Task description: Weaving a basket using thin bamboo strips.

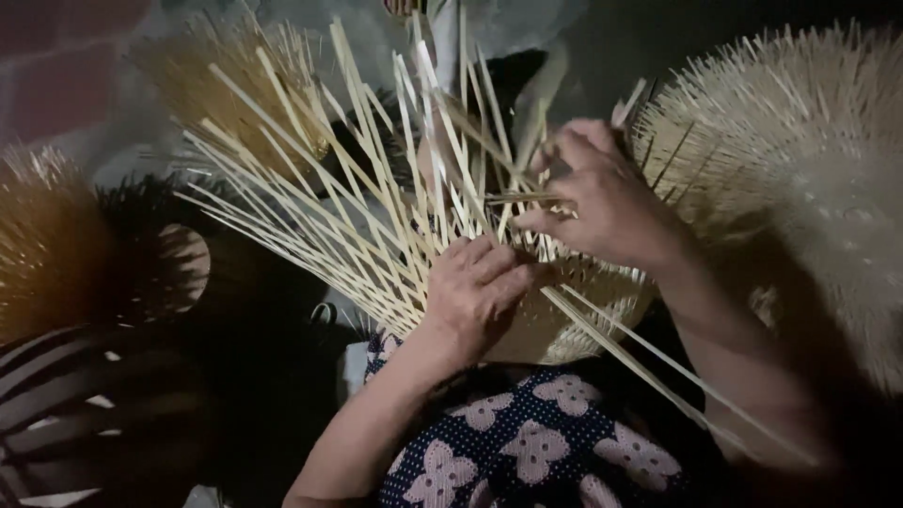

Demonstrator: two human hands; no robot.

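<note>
A half-woven bamboo basket [574,320] rests on my lap, its woven base pale and rounded. Many long loose bamboo strips [320,207] fan out from it up and to the left. My left hand [475,292] presses on the woven part at the base of the strips, fingers curled over them. My right hand [602,193] is above and to the right, pinching a thin bamboo strip [513,198] that runs across the upright ones. A few long strips [658,376] trail down to the right past my right forearm.
A large unfinished basket with bristling strip ends [800,141] lies at the right. Another bristly one [226,75] sits at the upper left and a darker one [47,235] at the far left. Dark striped cloth [85,395] lies lower left. My flowered dark garment [536,442] fills the bottom.
</note>
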